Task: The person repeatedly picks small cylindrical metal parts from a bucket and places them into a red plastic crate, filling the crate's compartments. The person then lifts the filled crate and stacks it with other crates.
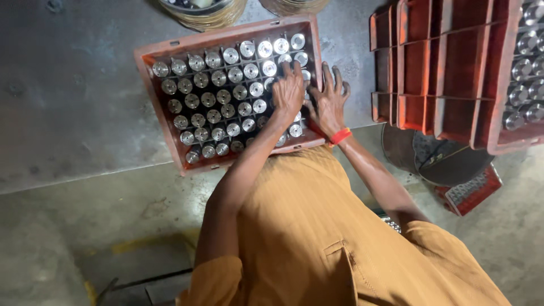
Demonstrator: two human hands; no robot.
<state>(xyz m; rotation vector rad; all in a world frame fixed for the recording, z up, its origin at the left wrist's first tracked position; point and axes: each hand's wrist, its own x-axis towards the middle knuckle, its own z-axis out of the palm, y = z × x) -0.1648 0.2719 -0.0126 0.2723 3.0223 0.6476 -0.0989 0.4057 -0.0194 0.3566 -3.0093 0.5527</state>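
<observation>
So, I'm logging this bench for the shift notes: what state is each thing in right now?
Red plastic crate: on the grey metal table, nearly full.
Shiny round metal parts: upright in rows in the crate's cells.
Left hand: palm down on the parts, fingers spread.
Right hand: flat at the crate's right edge.
Stacked red crates: at right, the near compartments empty.

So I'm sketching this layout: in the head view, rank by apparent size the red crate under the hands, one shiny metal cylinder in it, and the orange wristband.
1. Red crate, by far the largest.
2. Orange wristband.
3. Metal cylinder, though close to the wristband; that order is unsure.
</observation>
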